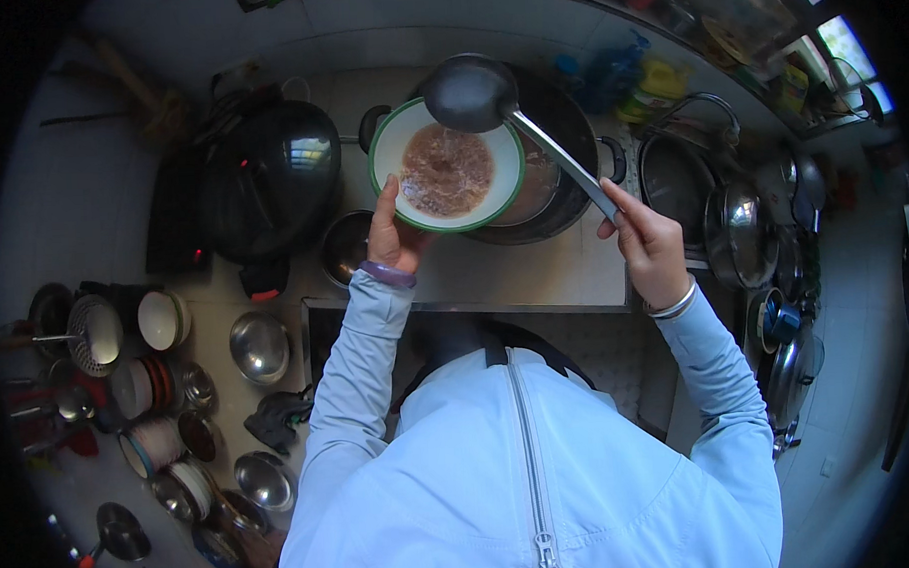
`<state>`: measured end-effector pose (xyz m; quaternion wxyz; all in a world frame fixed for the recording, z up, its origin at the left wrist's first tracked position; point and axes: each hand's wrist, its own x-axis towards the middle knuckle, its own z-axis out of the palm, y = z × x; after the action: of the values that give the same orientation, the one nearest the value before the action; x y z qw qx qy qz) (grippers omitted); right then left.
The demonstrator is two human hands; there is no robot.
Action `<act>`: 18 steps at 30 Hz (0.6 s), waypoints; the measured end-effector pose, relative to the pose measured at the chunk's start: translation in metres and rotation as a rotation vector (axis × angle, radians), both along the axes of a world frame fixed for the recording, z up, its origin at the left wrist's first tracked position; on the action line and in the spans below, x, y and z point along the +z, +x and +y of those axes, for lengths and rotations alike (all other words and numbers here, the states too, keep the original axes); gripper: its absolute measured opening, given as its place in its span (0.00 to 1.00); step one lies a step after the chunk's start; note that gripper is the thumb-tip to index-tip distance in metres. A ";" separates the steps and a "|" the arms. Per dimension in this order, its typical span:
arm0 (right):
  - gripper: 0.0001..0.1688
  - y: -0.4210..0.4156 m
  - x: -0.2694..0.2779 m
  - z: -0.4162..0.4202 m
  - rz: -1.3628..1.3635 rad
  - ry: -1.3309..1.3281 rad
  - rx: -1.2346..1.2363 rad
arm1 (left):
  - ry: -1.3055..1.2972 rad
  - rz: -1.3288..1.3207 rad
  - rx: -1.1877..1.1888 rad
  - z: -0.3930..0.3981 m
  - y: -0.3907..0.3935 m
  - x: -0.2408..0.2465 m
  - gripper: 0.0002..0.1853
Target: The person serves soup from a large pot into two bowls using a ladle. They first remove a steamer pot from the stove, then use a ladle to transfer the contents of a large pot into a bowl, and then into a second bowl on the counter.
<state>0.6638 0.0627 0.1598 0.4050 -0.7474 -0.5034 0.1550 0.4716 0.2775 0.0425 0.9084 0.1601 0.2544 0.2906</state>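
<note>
My left hand [394, 230] holds a white bowl with a green rim [504, 151] by its near left side, thumb on the rim. Reddish-brown porridge or soup [447, 171] lies in the bowl. The metal handle of a ladle [559, 156] is gripped in my right hand [640, 236]. The ladle's dark, rounded head [469, 92] is over the bowl's far edge; whether it touches the rim I cannot tell. Below and behind the bowl stands a wide dark pot [580, 122] with side handles, similar liquid showing inside. The bowl hides its left part.
A black rounded appliance or lid [286, 181] stands left of the pot, beside a metal bowl [346, 246]. Several bowls and strainers [96, 334] crowd the left counter. At right are a sink basin [676, 186] and metal pans [742, 233]. A yellow jug [654, 89] stands behind.
</note>
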 end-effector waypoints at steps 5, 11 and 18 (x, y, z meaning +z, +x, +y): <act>0.20 0.021 -0.009 0.009 0.689 -0.002 -0.196 | 0.047 0.041 0.041 0.009 -0.017 -0.010 0.34; 0.22 0.083 -0.096 0.014 -0.609 -0.402 -0.189 | 0.058 0.064 0.105 0.016 -0.048 -0.010 0.34; 0.20 0.076 -0.148 0.017 -0.139 -0.403 -0.158 | 0.072 0.118 0.187 0.015 -0.076 -0.002 0.33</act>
<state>0.7399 0.0794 0.0118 0.2229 -0.8592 -0.4286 0.1684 0.3960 0.2924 0.0408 0.8543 0.1849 0.3109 0.3732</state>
